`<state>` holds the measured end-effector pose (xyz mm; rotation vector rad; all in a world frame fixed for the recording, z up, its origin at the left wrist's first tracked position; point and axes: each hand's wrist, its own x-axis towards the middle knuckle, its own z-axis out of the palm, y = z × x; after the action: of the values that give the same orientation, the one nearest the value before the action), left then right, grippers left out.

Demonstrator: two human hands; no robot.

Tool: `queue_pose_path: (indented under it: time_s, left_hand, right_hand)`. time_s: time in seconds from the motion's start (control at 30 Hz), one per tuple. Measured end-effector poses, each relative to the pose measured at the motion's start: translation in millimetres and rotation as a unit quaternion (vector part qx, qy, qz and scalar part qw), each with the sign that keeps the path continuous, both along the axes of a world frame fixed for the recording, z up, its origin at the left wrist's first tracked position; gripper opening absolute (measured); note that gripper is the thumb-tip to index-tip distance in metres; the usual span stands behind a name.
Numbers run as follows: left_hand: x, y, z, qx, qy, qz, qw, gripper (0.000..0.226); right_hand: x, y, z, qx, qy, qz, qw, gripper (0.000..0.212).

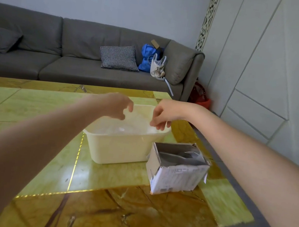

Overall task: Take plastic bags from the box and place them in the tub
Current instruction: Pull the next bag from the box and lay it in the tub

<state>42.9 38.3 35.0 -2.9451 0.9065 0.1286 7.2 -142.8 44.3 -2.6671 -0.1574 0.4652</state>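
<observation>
Both hands hover over the cream tub at the table's centre. The left hand, at the tub's 10 o'clock rim, and the right hand, at 2 o'clock, have curled fingers; whether they pinch the clear plastic bags (blurred, lying inside the tub) cannot be told. The open box stands just beside the tub at 4 o'clock, near the table's right edge. Bare tabletop spreads toward 7 o'clock.
</observation>
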Motion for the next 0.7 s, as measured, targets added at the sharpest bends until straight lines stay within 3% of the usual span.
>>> queue_pose_path:
  time_s: [0.13, 0.2, 0.27, 0.37, 0.5, 0.6, 0.7]
  left_hand:
    - [-41.1, -29.1, -1.7, -0.059, 0.032, -0.056, 0.996, 0.03]
    - [-58.6, -41.9, -7.7, -0.068, 0.059, -0.075, 0.993, 0.028]
    - [-70.1, -50.7, -14.8, -0.069, 0.083, -0.082, 0.991, 0.028]
    - [-78.7, -57.2, -21.7, -0.048, 0.098, -0.081, 0.991, 0.03]
    - [-79.7, -56.4, -19.7, -0.059, 0.094, -0.065, 0.992, 0.032]
    - [-72.9, -52.3, -18.8, -0.154, 0.108, -0.016, 0.982, 0.039]
    - [-72.1, -49.4, -17.0, -0.299, 0.198, 0.029, 0.933, 0.056]
  right_hand:
    - [-37.6, -5.4, -1.8, -0.18, 0.121, 0.013, 0.976, 0.021]
    - [-52.8, -8.5, -14.7, -0.269, 0.127, 0.022, 0.954, 0.033]
    - [-63.0, -11.4, -29.2, -0.301, 0.102, 0.022, 0.948, 0.029]
    - [-71.6, -15.9, -34.8, -0.298, -0.006, 0.009, 0.954, 0.008]
    - [-62.5, -28.9, -17.2, -0.249, -0.097, -0.019, 0.964, 0.016]
    - [-56.7, -35.3, -4.0, -0.175, -0.116, -0.056, 0.976, 0.022]
    - [-61.0, -35.2, 5.0, -0.131, -0.137, -0.071, 0.979, 0.026]
